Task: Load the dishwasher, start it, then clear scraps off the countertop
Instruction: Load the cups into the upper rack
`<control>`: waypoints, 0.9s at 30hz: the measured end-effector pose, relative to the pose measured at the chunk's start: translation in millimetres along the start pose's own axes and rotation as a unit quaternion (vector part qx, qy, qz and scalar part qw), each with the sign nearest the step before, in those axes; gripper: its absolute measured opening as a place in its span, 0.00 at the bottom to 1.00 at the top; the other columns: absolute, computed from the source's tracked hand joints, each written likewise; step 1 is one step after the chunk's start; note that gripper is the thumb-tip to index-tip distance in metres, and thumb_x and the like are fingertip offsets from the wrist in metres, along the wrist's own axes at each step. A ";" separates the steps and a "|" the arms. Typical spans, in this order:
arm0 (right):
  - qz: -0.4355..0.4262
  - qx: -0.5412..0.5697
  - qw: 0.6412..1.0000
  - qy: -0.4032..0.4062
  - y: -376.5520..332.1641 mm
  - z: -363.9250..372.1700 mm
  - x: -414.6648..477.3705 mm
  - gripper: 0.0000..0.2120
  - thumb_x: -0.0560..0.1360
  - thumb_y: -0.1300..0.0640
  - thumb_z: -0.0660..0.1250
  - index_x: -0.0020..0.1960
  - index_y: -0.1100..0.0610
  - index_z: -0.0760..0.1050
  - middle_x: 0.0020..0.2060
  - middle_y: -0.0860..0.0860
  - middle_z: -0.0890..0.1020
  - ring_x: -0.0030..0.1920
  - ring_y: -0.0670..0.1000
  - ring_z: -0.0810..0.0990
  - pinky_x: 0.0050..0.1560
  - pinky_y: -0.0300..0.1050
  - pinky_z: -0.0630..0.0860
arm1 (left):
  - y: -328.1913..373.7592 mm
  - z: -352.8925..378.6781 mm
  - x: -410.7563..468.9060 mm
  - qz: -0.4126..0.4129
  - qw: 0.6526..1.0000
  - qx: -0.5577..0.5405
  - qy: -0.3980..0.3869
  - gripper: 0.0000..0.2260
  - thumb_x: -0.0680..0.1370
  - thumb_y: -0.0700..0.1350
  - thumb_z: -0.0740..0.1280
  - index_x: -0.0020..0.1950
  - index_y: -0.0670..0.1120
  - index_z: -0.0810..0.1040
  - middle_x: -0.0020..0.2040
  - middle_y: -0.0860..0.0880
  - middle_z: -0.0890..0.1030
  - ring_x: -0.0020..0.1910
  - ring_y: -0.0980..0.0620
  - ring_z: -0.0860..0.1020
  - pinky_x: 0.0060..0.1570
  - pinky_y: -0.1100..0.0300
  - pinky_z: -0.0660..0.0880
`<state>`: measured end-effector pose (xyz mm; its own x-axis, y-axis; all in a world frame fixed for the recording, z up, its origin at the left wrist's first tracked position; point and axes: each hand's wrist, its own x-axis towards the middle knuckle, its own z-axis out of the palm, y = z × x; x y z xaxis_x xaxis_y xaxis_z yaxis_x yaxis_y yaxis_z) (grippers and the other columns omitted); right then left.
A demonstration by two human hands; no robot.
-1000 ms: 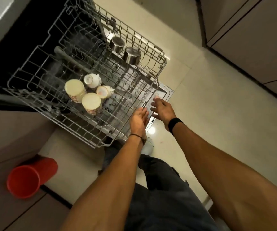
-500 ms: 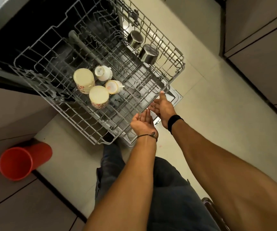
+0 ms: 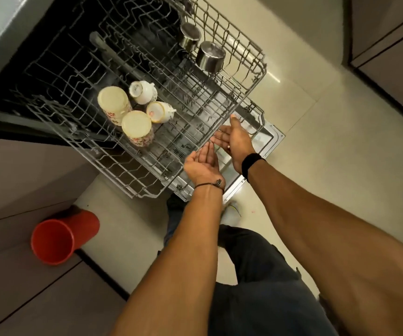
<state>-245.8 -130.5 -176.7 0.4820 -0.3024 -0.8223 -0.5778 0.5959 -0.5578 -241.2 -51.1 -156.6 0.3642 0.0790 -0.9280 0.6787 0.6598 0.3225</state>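
Grey wire rack, drawn out of the dishwasher toward the near right, above the lowered door. Carried two cream mugs near its middle, bases up, mouths down, long axes upright. Two teacups just right of them, tipped on their sides, bases toward the left. Two steel cups at the far right, bases up. Left hand at the rack's near-right rim, palm up, fingers straight, grip slack and holding nothing. Right hand just beside it, fingers stretched leftward, grip likewise loose and empty. Contact with the rim unclear. Red bin on the floor, near left.
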 end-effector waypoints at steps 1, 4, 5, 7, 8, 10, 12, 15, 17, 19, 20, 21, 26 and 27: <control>-0.002 0.004 1.000 -0.002 -1.2 4.9 3.8 0.31 0.84 0.39 0.51 0.72 0.62 0.70 0.65 0.59 0.79 0.60 0.53 0.82 0.66 0.48 0.75 | 5.3 1.9 3.5 0.007 1.000 0.007 -0.002 0.21 0.85 0.45 0.50 0.64 0.33 0.76 0.60 0.37 0.83 0.59 0.42 0.82 0.63 0.54 0.74; -0.007 0.022 0.999 -0.024 -8.3 22.8 14.3 0.31 0.84 0.38 0.50 0.73 0.62 0.68 0.66 0.59 0.78 0.61 0.53 0.81 0.67 0.47 0.73 | 23.3 11.6 14.1 0.030 0.999 0.009 -0.020 0.21 0.84 0.45 0.50 0.68 0.34 0.73 0.61 0.36 0.82 0.57 0.42 0.82 0.63 0.53 0.74; -0.009 0.026 0.999 -0.034 -10.6 29.7 17.9 0.32 0.84 0.38 0.50 0.74 0.61 0.68 0.67 0.58 0.77 0.61 0.52 0.81 0.66 0.45 0.73 | 30.4 14.7 18.0 0.033 0.999 0.010 -0.023 0.21 0.84 0.45 0.50 0.68 0.34 0.73 0.62 0.36 0.82 0.59 0.42 0.81 0.65 0.53 0.73; -0.015 0.029 0.998 -0.051 -16.9 43.0 24.2 0.33 0.83 0.36 0.49 0.75 0.61 0.67 0.68 0.58 0.76 0.61 0.51 0.81 0.64 0.44 0.73 | 44.9 19.3 25.3 0.039 0.999 0.022 -0.024 0.22 0.84 0.46 0.51 0.67 0.34 0.74 0.61 0.37 0.82 0.63 0.43 0.81 0.69 0.53 0.71; -0.017 0.033 0.998 -0.057 -21.3 50.8 29.3 0.34 0.83 0.36 0.49 0.75 0.60 0.66 0.69 0.58 0.76 0.60 0.51 0.82 0.65 0.44 0.73 | 52.0 23.3 30.0 0.048 0.998 0.031 -0.025 0.22 0.84 0.46 0.51 0.68 0.34 0.74 0.61 0.37 0.82 0.63 0.43 0.80 0.69 0.53 0.71; -0.020 0.039 0.997 -0.069 -31.3 67.1 40.1 0.34 0.83 0.36 0.49 0.76 0.60 0.65 0.69 0.58 0.76 0.59 0.51 0.82 0.59 0.40 0.76 | 67.0 31.2 38.5 0.064 0.996 0.040 -0.036 0.22 0.84 0.46 0.51 0.68 0.34 0.74 0.61 0.38 0.82 0.64 0.43 0.80 0.65 0.54 0.72; -0.029 0.049 0.995 -0.083 -41.4 85.4 49.6 0.34 0.83 0.37 0.49 0.78 0.60 0.62 0.71 0.58 0.74 0.63 0.52 0.80 0.45 0.33 0.76 | 85.7 40.7 50.0 0.070 0.995 0.057 -0.038 0.21 0.84 0.46 0.50 0.65 0.36 0.75 0.61 0.39 0.83 0.64 0.44 0.80 0.61 0.54 0.71; -0.049 0.057 0.993 -0.090 -51.9 112.5 68.6 0.33 0.84 0.38 0.49 0.78 0.61 0.61 0.72 0.58 0.72 0.66 0.55 0.78 0.41 0.32 0.76 | 112.9 54.3 62.6 0.072 0.995 0.059 -0.039 0.17 0.84 0.46 0.50 0.53 0.39 0.76 0.55 0.41 0.83 0.61 0.45 0.80 0.59 0.54 0.69; -0.042 0.063 0.994 -0.076 -56.1 126.7 79.5 0.31 0.83 0.38 0.51 0.74 0.61 0.68 0.66 0.59 0.78 0.60 0.55 0.82 0.42 0.36 0.78 | 128.7 58.0 69.7 0.073 0.995 0.056 -0.043 0.16 0.85 0.45 0.50 0.53 0.40 0.76 0.57 0.42 0.83 0.61 0.46 0.80 0.61 0.55 0.68; -0.029 0.077 0.994 -0.067 -58.5 138.1 87.5 0.30 0.83 0.38 0.53 0.67 0.62 0.74 0.58 0.58 0.83 0.54 0.54 0.85 0.39 0.36 0.80 | 140.3 60.3 76.1 0.079 0.994 0.054 -0.051 0.16 0.85 0.45 0.50 0.54 0.40 0.75 0.62 0.41 0.82 0.63 0.46 0.80 0.67 0.55 0.68; -0.027 0.080 0.994 -0.064 -59.5 142.9 90.8 0.29 0.83 0.38 0.53 0.65 0.62 0.75 0.55 0.58 0.84 0.52 0.54 0.86 0.40 0.36 0.80 | 144.5 62.1 78.8 0.080 0.994 0.050 -0.053 0.16 0.85 0.45 0.50 0.53 0.40 0.76 0.63 0.42 0.82 0.64 0.46 0.80 0.70 0.55 0.67; -0.027 0.082 0.995 -0.059 -60.6 146.8 93.3 0.29 0.83 0.38 0.54 0.63 0.62 0.76 0.54 0.59 0.85 0.52 0.55 0.86 0.41 0.37 0.81 | 148.3 64.2 81.3 0.078 0.994 0.048 -0.054 0.16 0.85 0.45 0.50 0.52 0.40 0.76 0.64 0.42 0.82 0.65 0.47 0.80 0.72 0.54 0.66; -0.041 0.082 0.995 -0.045 -70.1 167.6 99.7 0.25 0.83 0.42 0.57 0.60 0.62 0.77 0.54 0.60 0.85 0.53 0.57 0.85 0.58 0.47 0.81 | 167.1 75.3 92.0 0.083 0.995 0.041 -0.047 0.17 0.84 0.44 0.51 0.51 0.37 0.76 0.60 0.40 0.83 0.64 0.45 0.80 0.73 0.52 0.66; -0.042 0.083 0.995 -0.044 -71.6 172.0 101.0 0.23 0.83 0.43 0.57 0.61 0.62 0.77 0.54 0.60 0.85 0.53 0.57 0.85 0.59 0.49 0.80 | 170.6 76.8 93.9 0.085 0.994 0.041 -0.047 0.17 0.84 0.44 0.51 0.50 0.37 0.77 0.56 0.41 0.84 0.64 0.44 0.80 0.73 0.52 0.67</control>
<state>-42.4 -75.8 -200.4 0.5839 -0.2950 -0.7563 -0.4191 0.6883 -0.5921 -42.2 11.5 -174.4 0.5334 0.1117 -0.8384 0.6502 0.5799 0.4909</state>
